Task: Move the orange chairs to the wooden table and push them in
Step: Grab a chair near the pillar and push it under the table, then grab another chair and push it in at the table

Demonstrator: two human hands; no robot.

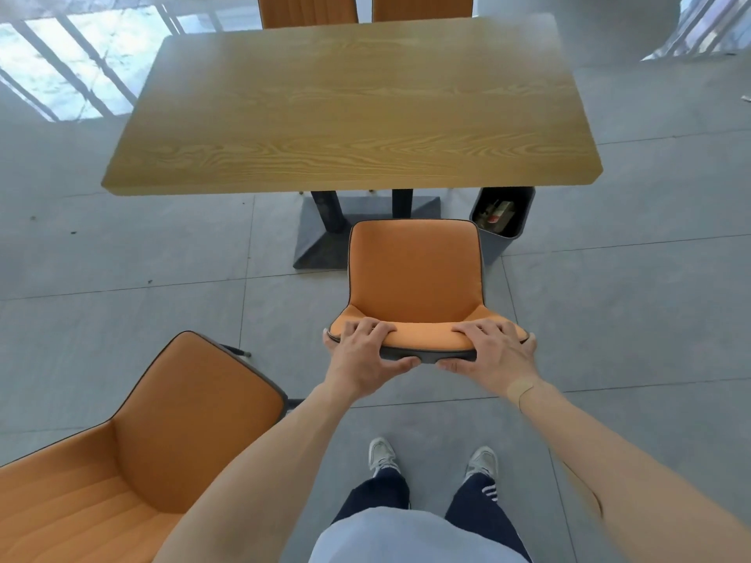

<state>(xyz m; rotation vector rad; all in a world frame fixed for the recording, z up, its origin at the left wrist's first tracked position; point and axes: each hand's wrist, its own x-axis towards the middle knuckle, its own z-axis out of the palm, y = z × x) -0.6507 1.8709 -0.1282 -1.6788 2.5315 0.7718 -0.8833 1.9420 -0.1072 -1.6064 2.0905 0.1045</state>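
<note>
An orange chair [414, 274] stands in front of me, its seat pointing at the wooden table [345, 111]. My left hand [365, 351] and my right hand [491, 351] both grip the top edge of its backrest, fingers over the front and thumbs behind. The seat's front edge lies just short of the table's near edge, by the table's dark pedestal base [325, 237]. A second orange chair [134, 449] stands at my lower left, turned at an angle and apart from the table. Two more orange chairs [309, 8] are tucked in at the table's far side.
A grey waste bin [504, 213] with rubbish in it sits under the table's near right corner, close to the held chair's right side. Grey tiled floor [122, 258] spreads all around. Bright window reflections lie on the floor at the far left.
</note>
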